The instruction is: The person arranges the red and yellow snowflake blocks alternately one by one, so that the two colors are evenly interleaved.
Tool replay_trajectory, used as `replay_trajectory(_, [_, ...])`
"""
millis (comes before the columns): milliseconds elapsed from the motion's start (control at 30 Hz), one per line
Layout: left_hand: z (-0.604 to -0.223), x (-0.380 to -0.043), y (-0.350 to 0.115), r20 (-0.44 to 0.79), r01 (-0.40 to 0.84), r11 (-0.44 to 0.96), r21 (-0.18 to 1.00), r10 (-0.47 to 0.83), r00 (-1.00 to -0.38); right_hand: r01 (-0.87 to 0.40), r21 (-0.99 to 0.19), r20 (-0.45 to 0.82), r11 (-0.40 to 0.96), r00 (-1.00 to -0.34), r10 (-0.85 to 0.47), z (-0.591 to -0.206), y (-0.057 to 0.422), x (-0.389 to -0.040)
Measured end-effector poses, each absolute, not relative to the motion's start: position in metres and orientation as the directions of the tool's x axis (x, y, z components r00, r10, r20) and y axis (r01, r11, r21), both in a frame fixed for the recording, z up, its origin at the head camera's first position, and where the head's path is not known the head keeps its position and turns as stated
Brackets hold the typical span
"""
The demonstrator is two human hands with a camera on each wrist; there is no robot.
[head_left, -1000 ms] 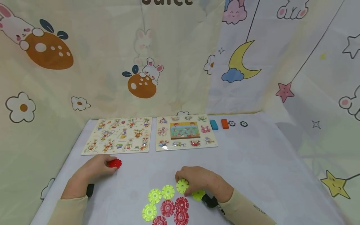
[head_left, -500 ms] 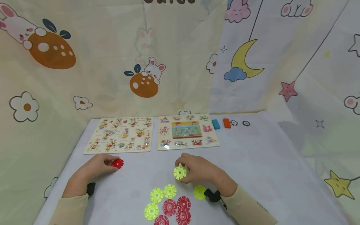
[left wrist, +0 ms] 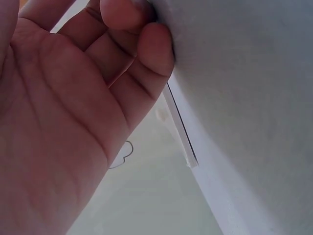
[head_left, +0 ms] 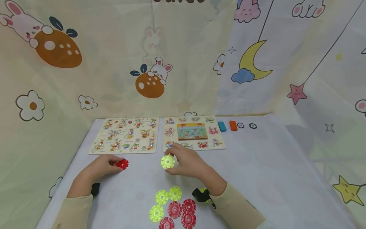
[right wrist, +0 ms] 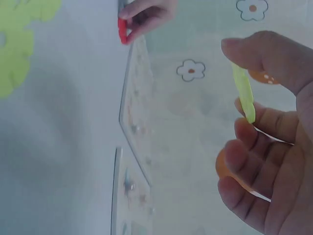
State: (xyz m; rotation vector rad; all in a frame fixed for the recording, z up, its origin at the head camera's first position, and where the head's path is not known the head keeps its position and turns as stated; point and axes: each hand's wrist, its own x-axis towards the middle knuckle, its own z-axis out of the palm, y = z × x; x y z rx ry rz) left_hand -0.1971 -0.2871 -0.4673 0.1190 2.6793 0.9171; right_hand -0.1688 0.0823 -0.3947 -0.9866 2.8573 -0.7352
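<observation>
A red notched plastic disc [head_left: 123,164], snowflake-like, is pinched by my left hand [head_left: 101,167] low over the white table, just in front of the left puzzle board. In the left wrist view only the palm and curled fingers [left wrist: 155,49] show; the disc is hidden there. Thumb and fingertips of my right hand [head_left: 187,161] pinch a yellow-green disc [head_left: 167,162] by its edges, face toward the head camera. The right wrist view shows this yellow-green disc [right wrist: 243,93] edge-on, above the table and apart from the red one.
Loose yellow-green discs [head_left: 162,197] and red discs [head_left: 174,210] lie at the front middle, some reds overlapping. Two picture puzzle boards [head_left: 123,136] [head_left: 194,133] lie at the back. Beside them are a blue block [head_left: 222,126], an orange block [head_left: 233,125] and two round chips [head_left: 253,126].
My right hand has lifted the yellow-green disc off the table near the other discs and carried it up and left, closer to the red one. The left hand stays nearly in place.
</observation>
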Motion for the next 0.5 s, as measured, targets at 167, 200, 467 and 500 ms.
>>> replay_trajectory(167, [-0.464, -0.199, -0.286, -0.239, 0.007, 0.791, 0.612, 0.193, -0.951, -0.568, -0.446, 0.159, 0.692, -0.811, -0.563, -0.392, 0.056, -0.174])
replay_trajectory(200, [-0.465, -0.199, -0.286, -0.237, 0.011, 0.791, 0.612, 0.197, -0.951, -0.561, -0.449, 0.155, 0.695, -0.815, -0.558, -0.393, 0.051, -0.175])
replay_trajectory(467, [-0.468, -0.197, -0.286, -0.238, -0.002, 0.792, 0.610, 0.181, -0.954, -0.528, -0.423, 0.061, 0.737, -0.828, -0.558, -0.410, -0.005, -0.186])
replay_trajectory(500, [-0.468, -0.196, -0.286, -0.235, 0.001, 0.792, 0.610, 0.182, -0.955, -0.527, -0.410, 0.048, 0.745, -0.828, -0.559, -0.413, -0.013, -0.187])
